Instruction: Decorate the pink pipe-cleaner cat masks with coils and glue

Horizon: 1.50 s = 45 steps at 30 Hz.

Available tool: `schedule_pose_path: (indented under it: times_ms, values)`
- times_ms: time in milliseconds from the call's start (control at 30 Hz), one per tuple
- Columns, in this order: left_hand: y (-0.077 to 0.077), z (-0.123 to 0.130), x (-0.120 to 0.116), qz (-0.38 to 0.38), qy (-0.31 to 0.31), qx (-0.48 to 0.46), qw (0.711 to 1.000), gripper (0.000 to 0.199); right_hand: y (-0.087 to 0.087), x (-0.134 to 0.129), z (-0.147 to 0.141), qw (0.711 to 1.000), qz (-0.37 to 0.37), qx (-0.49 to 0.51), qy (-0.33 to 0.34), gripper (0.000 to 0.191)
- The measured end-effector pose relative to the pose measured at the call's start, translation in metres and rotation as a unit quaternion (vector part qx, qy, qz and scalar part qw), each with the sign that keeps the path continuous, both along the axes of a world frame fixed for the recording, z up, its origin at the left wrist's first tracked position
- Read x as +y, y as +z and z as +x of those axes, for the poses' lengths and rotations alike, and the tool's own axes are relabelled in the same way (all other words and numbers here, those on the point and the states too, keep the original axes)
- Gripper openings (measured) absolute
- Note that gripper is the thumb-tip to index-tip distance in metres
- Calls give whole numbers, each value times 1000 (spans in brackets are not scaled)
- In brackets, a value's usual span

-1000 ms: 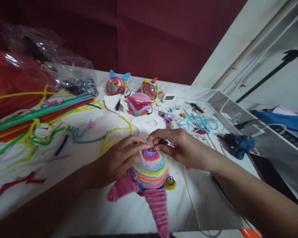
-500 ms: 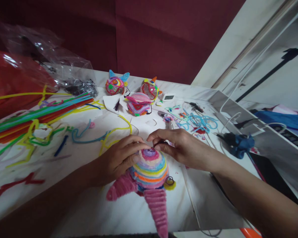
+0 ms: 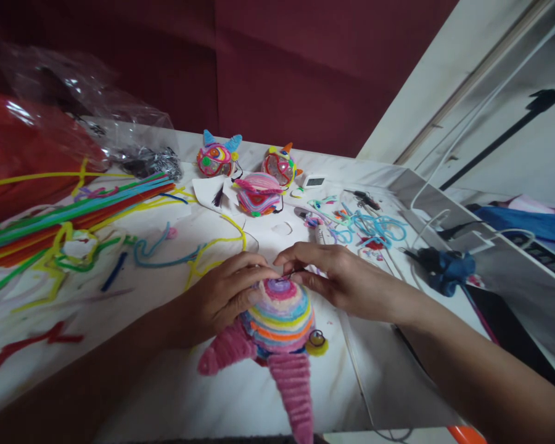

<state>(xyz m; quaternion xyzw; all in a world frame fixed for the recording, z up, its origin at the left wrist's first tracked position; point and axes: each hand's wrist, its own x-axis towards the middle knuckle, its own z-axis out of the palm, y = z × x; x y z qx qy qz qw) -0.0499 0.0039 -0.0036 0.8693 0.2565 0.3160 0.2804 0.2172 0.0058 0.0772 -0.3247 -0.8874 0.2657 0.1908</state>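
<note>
A round ball ornament [image 3: 282,320], wound in coloured pipe-cleaner stripes, lies on the white table in front of me. Two pink wound horns [image 3: 290,382] stick out of it toward me, and a yellow pompom [image 3: 318,348] with a dark loop sits at its right side. My left hand [image 3: 229,293] is wrapped round the ornament's left side. Over its top, my right hand [image 3: 321,271] pinches a thin dark cord [image 3: 292,272] beside the purple centre. The fingertips of both hands almost meet there.
Three similar decorated balls, one a pink striped ball [image 3: 258,194], stand at the back. A bundle of pipe cleaners [image 3: 74,216] lies left, near a clear plastic bag [image 3: 134,142]. A glue tube [image 3: 324,234], light-blue pipe cleaners [image 3: 374,225] and a small digital display [image 3: 313,182] are right.
The right thumb and fingers have shifted very slightly at the dark cord. The left hand and the ornament stay in place.
</note>
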Motion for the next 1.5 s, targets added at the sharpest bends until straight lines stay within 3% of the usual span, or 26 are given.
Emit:
schedule_pose_path:
  times_ms: [267,900,1500]
  values:
    - [0,-1,0,6,-12,-12,1000,40,-2,-4,2,1000,19,10,-9,28]
    - [1,-1,-1,-14,-4,1,1000,42,-18,-13,0,980,192,50,26,21]
    - [4,1,1,-21,-12,-15,1000,43,-31,-26,7,972,226,70,-11,19]
